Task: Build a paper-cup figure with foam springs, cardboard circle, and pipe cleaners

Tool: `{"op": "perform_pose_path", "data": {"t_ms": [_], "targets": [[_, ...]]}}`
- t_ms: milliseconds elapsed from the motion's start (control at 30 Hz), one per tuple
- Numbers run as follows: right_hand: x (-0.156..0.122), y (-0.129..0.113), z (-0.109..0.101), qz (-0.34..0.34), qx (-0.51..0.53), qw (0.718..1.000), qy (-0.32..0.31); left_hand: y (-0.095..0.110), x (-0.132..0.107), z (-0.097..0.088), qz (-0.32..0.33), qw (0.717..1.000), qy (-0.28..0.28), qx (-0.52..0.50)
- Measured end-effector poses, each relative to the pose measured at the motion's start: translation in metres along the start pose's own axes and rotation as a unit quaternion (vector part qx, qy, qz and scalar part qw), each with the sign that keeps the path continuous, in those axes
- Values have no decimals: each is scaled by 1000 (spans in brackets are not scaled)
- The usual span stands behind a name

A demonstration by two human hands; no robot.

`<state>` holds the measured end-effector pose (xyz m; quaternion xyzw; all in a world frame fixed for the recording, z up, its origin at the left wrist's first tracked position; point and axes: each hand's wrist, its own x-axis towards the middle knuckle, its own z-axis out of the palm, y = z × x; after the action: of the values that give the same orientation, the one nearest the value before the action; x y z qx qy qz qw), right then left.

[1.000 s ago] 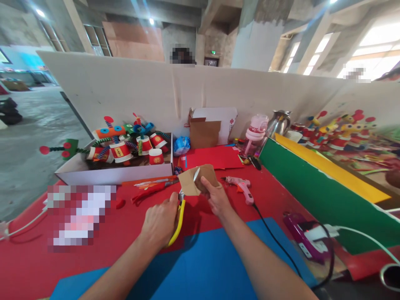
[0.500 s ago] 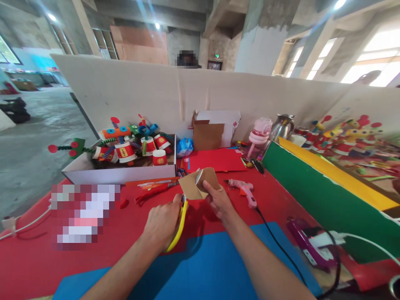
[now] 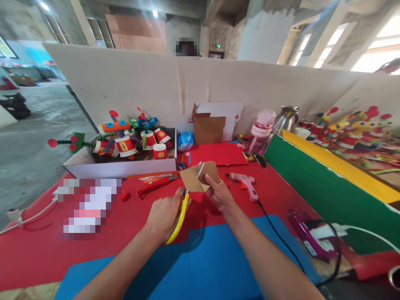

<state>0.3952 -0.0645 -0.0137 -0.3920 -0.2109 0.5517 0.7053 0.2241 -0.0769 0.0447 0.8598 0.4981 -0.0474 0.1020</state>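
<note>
Scissors (image 3: 181, 221) with yellow handles are in my left hand (image 3: 164, 212), fingers curled round the grip; how far the handles are squeezed together, I cannot tell. One pale blade (image 3: 201, 170) lies across the face of a piece of brown cardboard (image 3: 189, 180) — its tip points up and away from me, and the second blade is hidden.

The cardboard is held up in front of me, above the red tabletop (image 3: 125, 227), its right part pinched between the thumb and fingers of my right hand (image 3: 219, 195). The thumb lies on the near face, just beside the blade.

Right of the cardboard, near but apart, a pink glue gun (image 3: 245, 182) lies on the tabletop; its black cable (image 3: 271, 223) crosses a blue sheet (image 3: 218, 258) under my forearms. A purple power strip (image 3: 308, 235) lies farther right, with a white plug in it, beside a green panel (image 3: 318, 191).

Beyond my left hand, a white box (image 3: 125, 170) holds paper-cup figures (image 3: 125, 146). A blue bundle (image 3: 185, 141) sits just right of the box. Red sheets (image 3: 215, 154) lie beyond the cardboard — a pink bottle (image 3: 261, 129) and a metal jug (image 3: 286, 118) stand to their right.
</note>
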Motion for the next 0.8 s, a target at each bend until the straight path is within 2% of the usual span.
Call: {"op": "perform_pose_path", "data": {"t_ms": [167,433,800], "targets": [[1,-3,-2,12,-6,1000,-9,2,-2,-3,-7,1000,-12,-1],[1,-6,-2,17,-14,1000,15,0,-4,0,5,1000,-7,7],[1,-15,-8,25,-19,999,-39,0,-5,-4,13,1000,-24,10]]}}
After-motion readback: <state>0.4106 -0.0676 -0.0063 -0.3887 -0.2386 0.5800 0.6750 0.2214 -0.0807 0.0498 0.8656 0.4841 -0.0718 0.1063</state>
